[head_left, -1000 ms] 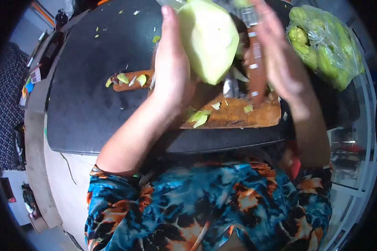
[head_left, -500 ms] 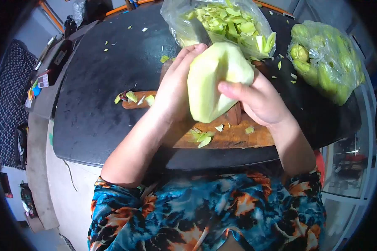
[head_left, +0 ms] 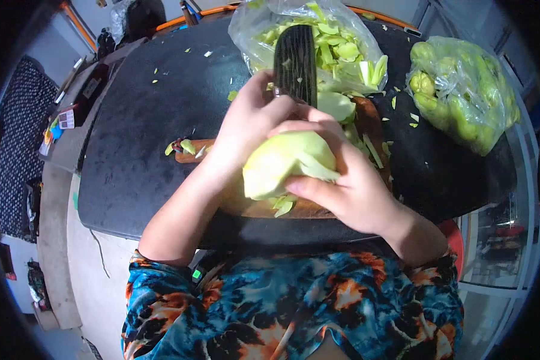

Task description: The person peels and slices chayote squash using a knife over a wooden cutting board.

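Note:
A peeled pale green fruit (head_left: 285,165) is in my right hand (head_left: 354,180), the thumb pressed on its near side and the fingers over its top. My left hand (head_left: 249,123) is closed around the base of a broad dark-bladed knife (head_left: 295,63), whose blade points away from me; its handle is hidden behind my hands. Both hands meet above the wooden cutting board (head_left: 243,206). Green peelings (head_left: 284,206) and a pale green piece (head_left: 336,107) lie on the board.
Beyond the board, an open plastic bag (head_left: 246,30) holds many green peelings. A clear bag of green fruits (head_left: 462,90) stands at the right of the black table (head_left: 138,126). Scraps are scattered on the table. The board's handle (head_left: 189,156) points left.
The fruit has come down toward me and turned. The knife blade, mostly hidden half a second ago, now shows its broad side upright beyond my fingers. My left fingers have closed near its base.

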Available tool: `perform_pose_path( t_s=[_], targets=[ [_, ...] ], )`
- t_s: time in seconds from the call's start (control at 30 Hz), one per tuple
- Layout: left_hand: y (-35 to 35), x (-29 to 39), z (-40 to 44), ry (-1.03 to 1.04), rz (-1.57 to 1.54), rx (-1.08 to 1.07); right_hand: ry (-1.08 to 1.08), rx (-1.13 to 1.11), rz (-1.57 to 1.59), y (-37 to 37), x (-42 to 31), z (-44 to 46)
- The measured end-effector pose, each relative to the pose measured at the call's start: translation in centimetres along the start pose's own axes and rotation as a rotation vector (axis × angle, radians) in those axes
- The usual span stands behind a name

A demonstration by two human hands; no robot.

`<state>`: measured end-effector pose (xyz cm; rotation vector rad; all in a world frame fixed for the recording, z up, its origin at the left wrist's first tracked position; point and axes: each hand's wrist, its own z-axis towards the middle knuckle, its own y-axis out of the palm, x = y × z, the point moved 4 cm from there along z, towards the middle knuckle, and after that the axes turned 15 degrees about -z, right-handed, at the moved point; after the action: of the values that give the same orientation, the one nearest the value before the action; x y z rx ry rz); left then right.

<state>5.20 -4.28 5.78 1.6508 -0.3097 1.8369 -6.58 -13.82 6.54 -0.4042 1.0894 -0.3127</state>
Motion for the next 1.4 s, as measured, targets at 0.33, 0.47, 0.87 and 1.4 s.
perform_pose_path(
  t_s=[0.33,0.47,0.87,1.4],
  targets=[
    [-2.8,4.4,-1.5,0.078,-0.190,0.057,0.393,0.522,0.896,-6.3,8.9,-0.8],
    [1.0,3.7,-2.1,-0.026,0.172,0.050,0.347,0.620,1.006,-6.9,9.6,-1.2],
    [4.6,2.4,-1.7,-0.128,0.266,0.000,0.294,0.854,0.763,-7.5,10.7,-2.6],
    [5.2,1.8,-2.2,-0.051,0.567,-0.034,0.215,1.024,0.323,-8.2,9.5,-3.3]
  ],
)
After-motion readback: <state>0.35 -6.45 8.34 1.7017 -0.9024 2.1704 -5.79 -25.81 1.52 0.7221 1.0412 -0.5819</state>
